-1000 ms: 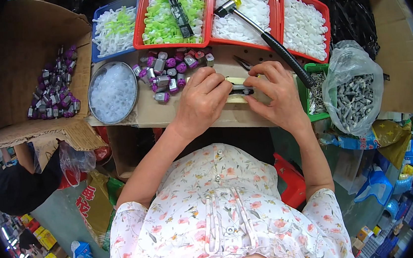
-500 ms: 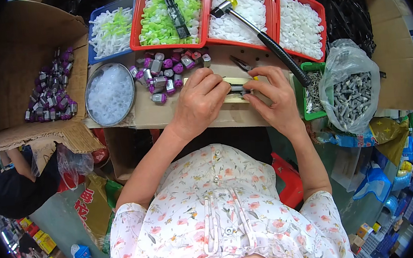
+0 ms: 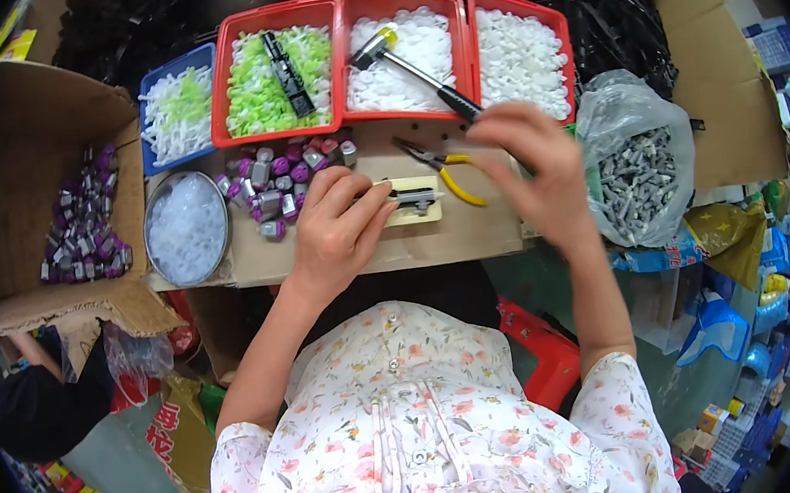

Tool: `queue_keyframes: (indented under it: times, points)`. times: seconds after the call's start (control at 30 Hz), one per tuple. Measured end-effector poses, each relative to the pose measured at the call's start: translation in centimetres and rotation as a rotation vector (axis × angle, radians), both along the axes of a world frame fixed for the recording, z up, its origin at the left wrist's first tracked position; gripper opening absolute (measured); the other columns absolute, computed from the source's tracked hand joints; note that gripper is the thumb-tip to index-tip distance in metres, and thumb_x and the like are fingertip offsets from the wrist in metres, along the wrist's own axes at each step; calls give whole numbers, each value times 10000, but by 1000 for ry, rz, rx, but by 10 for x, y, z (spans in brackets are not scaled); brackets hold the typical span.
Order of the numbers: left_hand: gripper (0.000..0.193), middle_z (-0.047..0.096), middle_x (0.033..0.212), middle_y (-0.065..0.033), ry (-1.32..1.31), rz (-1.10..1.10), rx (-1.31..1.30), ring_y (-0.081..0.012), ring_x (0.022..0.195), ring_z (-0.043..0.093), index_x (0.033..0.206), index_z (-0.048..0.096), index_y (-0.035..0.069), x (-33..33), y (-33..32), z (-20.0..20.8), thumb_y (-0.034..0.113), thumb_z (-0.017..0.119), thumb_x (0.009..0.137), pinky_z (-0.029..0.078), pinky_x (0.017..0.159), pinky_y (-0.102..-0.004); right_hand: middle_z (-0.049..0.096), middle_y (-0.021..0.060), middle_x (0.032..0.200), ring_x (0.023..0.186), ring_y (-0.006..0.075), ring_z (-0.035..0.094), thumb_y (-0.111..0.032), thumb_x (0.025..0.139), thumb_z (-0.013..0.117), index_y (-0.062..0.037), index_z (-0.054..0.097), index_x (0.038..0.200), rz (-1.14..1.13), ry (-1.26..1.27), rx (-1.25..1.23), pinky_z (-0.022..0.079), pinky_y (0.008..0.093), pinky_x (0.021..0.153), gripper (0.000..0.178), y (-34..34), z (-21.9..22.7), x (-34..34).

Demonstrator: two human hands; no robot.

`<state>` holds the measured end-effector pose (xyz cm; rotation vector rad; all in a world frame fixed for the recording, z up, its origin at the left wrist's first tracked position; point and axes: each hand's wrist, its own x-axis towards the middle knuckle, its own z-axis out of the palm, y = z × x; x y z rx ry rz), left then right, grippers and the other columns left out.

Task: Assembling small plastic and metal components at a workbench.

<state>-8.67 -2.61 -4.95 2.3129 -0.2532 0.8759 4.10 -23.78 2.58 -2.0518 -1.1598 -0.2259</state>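
A pale yellow block [image 3: 430,210] lies on the cardboard work surface with a small black and grey part [image 3: 414,196] seated in it. My left hand [image 3: 341,228] is closed at the block's left end, fingertips pressed on the part and hiding that end. Smeared by motion, my right hand [image 3: 539,166] is over the handle of a hammer [image 3: 416,73]; whether its fingers grip the handle cannot be made out. The hammer's yellow-tipped head rests over white pieces in a red tray. Pliers with yellow handles [image 3: 455,179] lie open between the block and my right hand.
Small motors [image 3: 266,188] with purple ends are heaped left of the block, beside a round dish [image 3: 186,229] of translucent pieces. Red trays [image 3: 340,71] and a blue tray [image 3: 150,118] line the back. At right stands a plastic bag [image 3: 639,166] of grey parts.
My right hand has left the block and moved right, up to the hammer handle. My left hand stays at the block. The whole view has shifted, with the trays now lower and further left.
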Motion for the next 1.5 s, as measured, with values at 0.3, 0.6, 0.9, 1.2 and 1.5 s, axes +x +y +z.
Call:
queue_keyframes:
  times: [0.3,0.6,0.9,1.2,1.5]
  points:
    - [228,623,909,-97,-10,21,23,-303,900,593,956,706,3,-6,4,6,-12,777,740,507,751,-393,706,193,952,869,362,691,-257,814,750,-10,676,903,-780,-231,-477,533,423,764,272,-83,-5,208]
    - [222,626,884,-95,-9,54,29,-303,891,596,933,701,10,-14,13,10,-44,765,727,508,738,-387,719,154,933,885,329,699,-273,756,803,-6,662,1073,-855,-78,-392,532,419,803,437,-86,5,208]
    - [195,641,855,-91,-18,220,33,-290,876,607,900,715,5,-23,30,20,-49,766,719,506,739,-378,677,145,1037,910,242,654,25,780,723,18,657,1115,-108,15,-112,500,332,830,342,2,37,23]
    - [187,667,875,-81,-4,321,22,-262,879,613,924,736,15,-45,44,19,-49,759,749,506,753,-355,611,130,1067,996,332,593,-13,778,715,-36,637,1137,254,92,-284,482,419,820,368,41,-28,-31]
    - [218,655,857,-82,-34,306,-24,-283,860,611,923,731,22,-47,48,11,-39,777,718,515,722,-370,607,104,1064,1000,313,589,-21,771,721,-45,636,1124,252,57,-378,469,426,805,364,55,-27,-36]
